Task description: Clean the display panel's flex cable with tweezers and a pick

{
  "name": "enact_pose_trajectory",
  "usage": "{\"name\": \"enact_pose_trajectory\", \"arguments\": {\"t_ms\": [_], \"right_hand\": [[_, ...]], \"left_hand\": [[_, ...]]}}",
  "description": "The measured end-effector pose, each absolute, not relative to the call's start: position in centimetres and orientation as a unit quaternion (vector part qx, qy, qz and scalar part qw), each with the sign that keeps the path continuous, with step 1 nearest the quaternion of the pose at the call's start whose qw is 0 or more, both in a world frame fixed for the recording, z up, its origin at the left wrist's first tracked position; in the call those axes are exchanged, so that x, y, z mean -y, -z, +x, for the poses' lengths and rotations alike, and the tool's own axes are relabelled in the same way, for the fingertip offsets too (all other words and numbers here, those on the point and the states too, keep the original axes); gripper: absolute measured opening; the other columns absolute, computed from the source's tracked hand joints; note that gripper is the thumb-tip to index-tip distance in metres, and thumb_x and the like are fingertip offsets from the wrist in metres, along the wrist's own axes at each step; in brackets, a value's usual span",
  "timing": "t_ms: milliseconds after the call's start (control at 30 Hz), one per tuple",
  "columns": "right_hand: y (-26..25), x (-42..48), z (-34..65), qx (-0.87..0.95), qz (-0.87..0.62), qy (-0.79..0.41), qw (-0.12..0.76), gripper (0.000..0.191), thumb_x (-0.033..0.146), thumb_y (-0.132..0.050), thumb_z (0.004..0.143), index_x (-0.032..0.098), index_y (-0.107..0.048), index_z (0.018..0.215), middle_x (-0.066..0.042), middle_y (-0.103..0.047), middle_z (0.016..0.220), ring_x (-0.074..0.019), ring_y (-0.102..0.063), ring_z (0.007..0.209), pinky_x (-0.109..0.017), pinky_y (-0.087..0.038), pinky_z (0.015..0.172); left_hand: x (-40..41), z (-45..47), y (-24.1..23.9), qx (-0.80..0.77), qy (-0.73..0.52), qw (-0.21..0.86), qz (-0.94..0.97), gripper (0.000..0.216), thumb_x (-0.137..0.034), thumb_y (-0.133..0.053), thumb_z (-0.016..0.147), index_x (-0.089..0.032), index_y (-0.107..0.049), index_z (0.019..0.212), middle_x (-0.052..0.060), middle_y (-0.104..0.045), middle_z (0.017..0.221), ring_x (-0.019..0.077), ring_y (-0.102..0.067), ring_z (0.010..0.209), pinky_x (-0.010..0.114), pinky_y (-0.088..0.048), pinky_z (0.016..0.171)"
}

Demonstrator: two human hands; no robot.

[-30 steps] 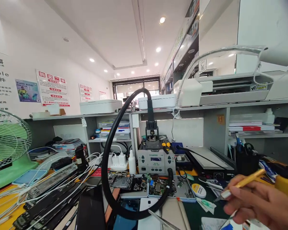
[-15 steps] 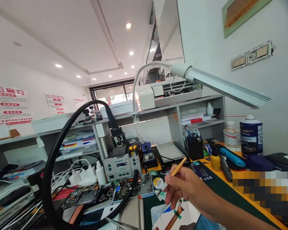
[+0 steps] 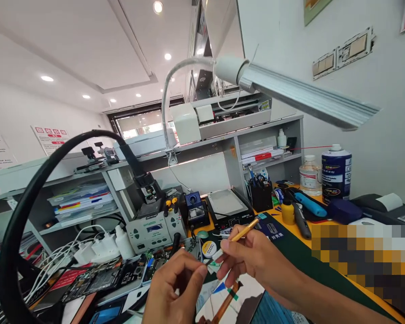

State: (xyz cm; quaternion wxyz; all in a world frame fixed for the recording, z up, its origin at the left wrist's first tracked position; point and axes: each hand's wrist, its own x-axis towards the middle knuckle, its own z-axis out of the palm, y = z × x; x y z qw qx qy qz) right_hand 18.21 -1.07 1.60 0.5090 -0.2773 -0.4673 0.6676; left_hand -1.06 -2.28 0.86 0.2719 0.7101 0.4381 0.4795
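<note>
My right hand (image 3: 253,252) grips a slim pen-like tool (image 3: 248,228) with a gold handle and a pale lower part, slanting down to the left. My left hand (image 3: 177,288) is raised beside the tool's dark tip, thumb and forefinger pinched together. Whether they hold the tip or some small piece, I cannot tell. Below both hands lies a flat white piece (image 3: 245,290) with a copper-coloured flex strip (image 3: 227,302) and bits of green tape across it. A blue patterned item (image 3: 273,310) is partly under my right forearm.
A thick black hose (image 3: 23,211) arches over the left side, by a grey soldering station (image 3: 155,234). Opened phone boards (image 3: 101,276) lie at left. A round yellow-and-white tin (image 3: 209,248) sits behind my hands. A spray can (image 3: 336,173) and bottle (image 3: 310,175) stand at right.
My left hand has come into view from below and moved up to the tool's tip. My right hand keeps its grip. The view has shifted right and tilted down.
</note>
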Motion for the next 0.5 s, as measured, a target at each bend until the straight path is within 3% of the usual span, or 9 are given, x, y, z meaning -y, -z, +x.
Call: {"name": "enact_pose_trajectory", "arguments": {"t_ms": [267, 500], "right_hand": [[-1.7, 0.2, 18.7, 0.387, -0.306, -0.667, 0.558, 0.020, 0.032, -0.071, 0.091, 0.017, -0.059, 0.085, -0.004, -0.076, 0.081, -0.0153, -0.075, 0.072, -0.026, -0.062, 0.068], [-1.0, 0.0, 18.4, 0.378, -0.342, -0.694, 0.508, 0.023, 0.033, -0.074, 0.089, 0.016, -0.061, 0.083, -0.007, -0.076, 0.077, -0.0182, -0.074, 0.066, -0.028, -0.062, 0.061]], "left_hand": [[2.3, -1.9, -1.4, -0.477, -0.552, 0.337, 0.596, 0.030, -0.045, -0.071, 0.081, -0.018, -0.065, 0.067, -0.003, -0.049, 0.065, 0.0096, -0.037, 0.054, 0.022, -0.028, 0.048], [1.9, -2.2, -1.3, -0.491, -0.526, 0.473, 0.509, 0.044, -0.059, -0.076, 0.072, -0.016, -0.067, 0.071, -0.007, -0.037, 0.050, 0.0042, -0.027, 0.044, 0.017, -0.018, 0.042]]}}
